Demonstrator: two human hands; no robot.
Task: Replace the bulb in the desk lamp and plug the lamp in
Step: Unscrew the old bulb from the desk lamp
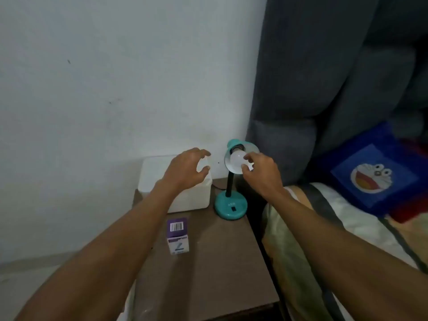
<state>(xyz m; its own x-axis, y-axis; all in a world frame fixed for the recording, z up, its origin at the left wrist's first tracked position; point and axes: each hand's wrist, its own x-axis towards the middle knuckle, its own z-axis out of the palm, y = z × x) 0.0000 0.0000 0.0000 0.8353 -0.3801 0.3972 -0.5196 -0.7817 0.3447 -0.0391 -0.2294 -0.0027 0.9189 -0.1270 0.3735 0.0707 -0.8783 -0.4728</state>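
Observation:
A teal desk lamp [230, 207] stands on the brown bedside table [215, 269], its shade tilted toward me. A white bulb [236, 162] sits in the shade's socket. My right hand [261, 172] grips the bulb with fingers and thumb curled round its front. My left hand [187, 170] hovers left of the shade with fingers spread and loosely curved, holding nothing. A purple and white bulb box [177, 235] stands on the table nearer to me. The lamp's black cord [218, 187] runs behind the base; its plug is not visible.
A white rectangular box [162, 172] sits at the table's back left, under my left hand. A white wall [115, 89] is behind. A grey padded headboard [324, 89] and a bed with a blue cartoon pillow [372, 174] lie to the right.

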